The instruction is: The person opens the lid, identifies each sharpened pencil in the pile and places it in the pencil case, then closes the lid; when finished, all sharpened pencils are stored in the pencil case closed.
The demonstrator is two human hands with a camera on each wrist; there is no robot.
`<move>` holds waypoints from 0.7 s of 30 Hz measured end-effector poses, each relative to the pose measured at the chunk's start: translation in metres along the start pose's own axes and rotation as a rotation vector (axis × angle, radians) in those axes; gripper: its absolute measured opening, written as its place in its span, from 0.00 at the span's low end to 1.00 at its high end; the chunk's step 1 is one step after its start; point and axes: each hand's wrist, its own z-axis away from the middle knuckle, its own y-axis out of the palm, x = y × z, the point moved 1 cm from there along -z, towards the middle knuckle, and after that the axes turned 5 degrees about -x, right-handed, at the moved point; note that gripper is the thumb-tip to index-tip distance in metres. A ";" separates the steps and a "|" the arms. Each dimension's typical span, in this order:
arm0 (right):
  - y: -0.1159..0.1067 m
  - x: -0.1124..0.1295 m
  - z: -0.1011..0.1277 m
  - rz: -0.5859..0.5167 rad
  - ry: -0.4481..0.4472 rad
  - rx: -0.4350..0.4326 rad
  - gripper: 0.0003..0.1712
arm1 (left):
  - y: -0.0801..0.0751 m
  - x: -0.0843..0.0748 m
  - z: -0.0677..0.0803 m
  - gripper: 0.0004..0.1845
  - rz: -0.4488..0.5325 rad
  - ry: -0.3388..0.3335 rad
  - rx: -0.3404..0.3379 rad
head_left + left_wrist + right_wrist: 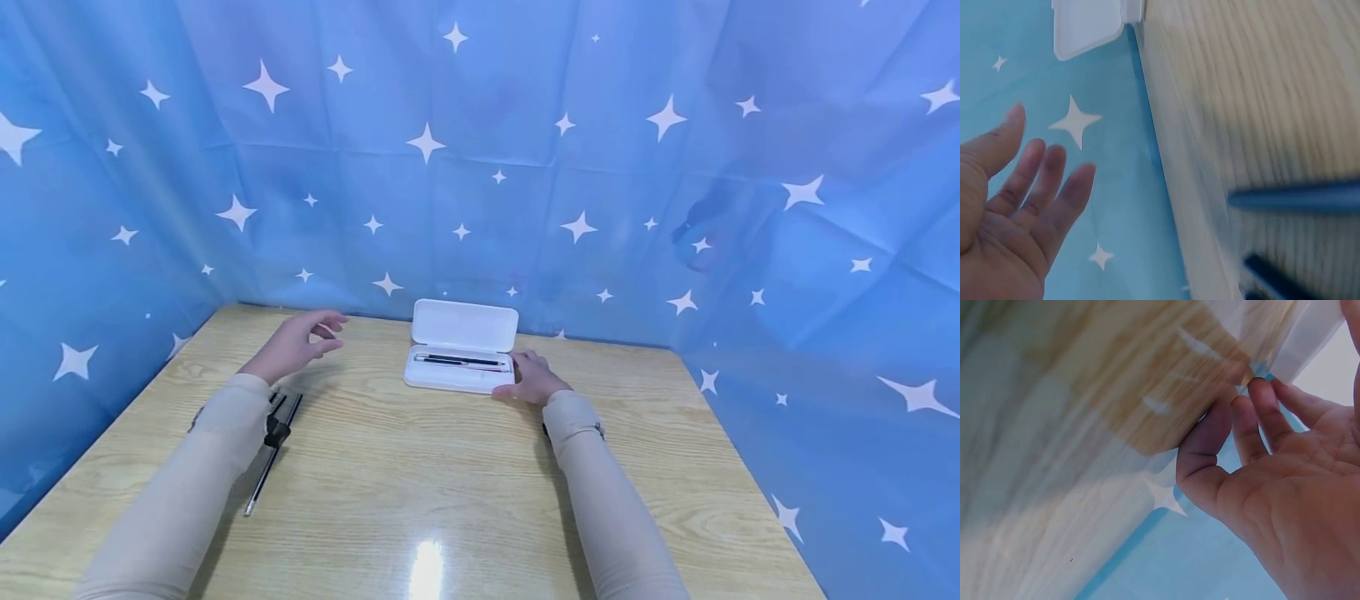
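My right hand (pixel 534 379) is resting loose-fingered against the open white case (pixel 461 354) — at nine o'clock, my left hand (pixel 294 344) is hovering, fingers relaxed, holding nothing.

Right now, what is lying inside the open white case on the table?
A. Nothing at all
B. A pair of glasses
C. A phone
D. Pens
D: the head view shows slim dark pens lying lengthwise in the tray of the open white case, whose lid is tipped up behind them, while the right hand rests at the case's right end.
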 end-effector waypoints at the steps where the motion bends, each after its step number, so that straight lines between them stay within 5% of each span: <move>1: 0.002 0.000 -0.002 0.001 -0.005 0.001 0.53 | -0.004 0.002 0.004 0.24 -0.001 -0.012 0.005; 16: -0.002 0.008 0.001 0.022 -0.014 0.003 0.53 | -0.040 0.025 0.045 0.21 -0.106 -0.077 0.065; 21: 0.001 0.007 0.000 0.022 -0.016 0.004 0.53 | -0.049 0.030 0.063 0.24 -0.113 -0.154 0.163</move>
